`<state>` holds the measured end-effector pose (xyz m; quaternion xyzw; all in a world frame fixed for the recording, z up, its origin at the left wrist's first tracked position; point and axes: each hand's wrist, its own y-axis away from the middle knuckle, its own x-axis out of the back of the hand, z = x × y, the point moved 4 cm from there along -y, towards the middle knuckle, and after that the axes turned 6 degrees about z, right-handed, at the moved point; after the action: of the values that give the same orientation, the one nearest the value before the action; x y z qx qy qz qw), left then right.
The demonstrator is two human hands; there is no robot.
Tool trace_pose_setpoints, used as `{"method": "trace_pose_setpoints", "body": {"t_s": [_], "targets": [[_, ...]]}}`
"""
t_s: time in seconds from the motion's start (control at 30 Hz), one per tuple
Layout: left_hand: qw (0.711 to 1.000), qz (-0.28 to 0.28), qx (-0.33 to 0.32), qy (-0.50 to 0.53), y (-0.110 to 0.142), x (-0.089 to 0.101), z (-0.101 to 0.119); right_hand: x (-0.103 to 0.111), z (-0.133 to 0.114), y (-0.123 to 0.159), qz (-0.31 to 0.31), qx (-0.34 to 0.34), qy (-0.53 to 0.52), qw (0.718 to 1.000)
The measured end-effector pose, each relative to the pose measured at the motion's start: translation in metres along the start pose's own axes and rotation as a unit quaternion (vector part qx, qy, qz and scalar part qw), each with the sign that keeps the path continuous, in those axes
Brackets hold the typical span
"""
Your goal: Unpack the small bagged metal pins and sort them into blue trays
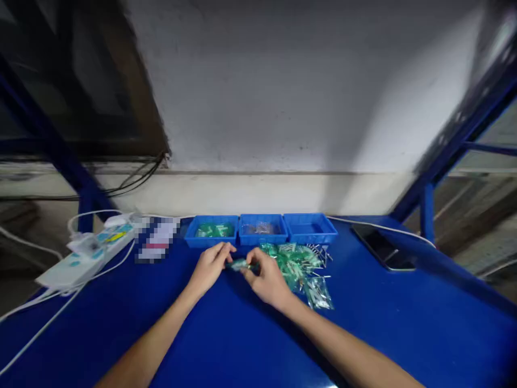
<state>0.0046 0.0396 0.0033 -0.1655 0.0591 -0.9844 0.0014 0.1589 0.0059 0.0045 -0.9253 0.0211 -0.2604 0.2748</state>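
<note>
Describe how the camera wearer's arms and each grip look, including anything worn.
The left grip and right grip are human hands without gloves. The left forearm and right forearm show no sleeves, watch, bracelet, cables or markings. Rings or nail details are too blurred to judge.

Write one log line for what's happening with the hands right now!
left hand: fingertips at small packet | right hand: pinching it | green packets: heaped beside right hand | blue boxes: three, in row | phone: far right
</note>
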Motion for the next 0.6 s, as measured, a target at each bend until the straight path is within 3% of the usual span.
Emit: {"method": "trace_pose_setpoints", "body": {"t_s": [0.13,0.23,0.3,0.4,0.47,0.6], "targets": [[0.989,-0.068,0.11,0.07,0.018,-0.022,0.0,0.021,0.0,0.005,0.035,0.098,0.086,0.991],[0.981,-0.119,0.092,0.124,0.022,-0.033,0.001,0.022,-0.002,0.012,0.025,0.124,0.117,0.985],[0.982,-0.116,0.063,0.132,0.019,-0.035,-0.001,0.022,-0.003,0.015,0.029,0.104,0.108,0.988],[0.994,-0.053,0.004,0.093,0.013,-0.027,-0.002,0.024,-0.002,0.013,0.054,0.026,0.053,0.997],[0.997,-0.012,-0.072,0.03,0.014,-0.022,0.003,0.026,0.002,0.009,0.041,-0.069,-0.021,0.997],[0.959,-0.011,-0.266,-0.094,0.027,-0.022,0.022,0.025,0.01,0.005,-0.01,-0.243,-0.203,0.949]]}}
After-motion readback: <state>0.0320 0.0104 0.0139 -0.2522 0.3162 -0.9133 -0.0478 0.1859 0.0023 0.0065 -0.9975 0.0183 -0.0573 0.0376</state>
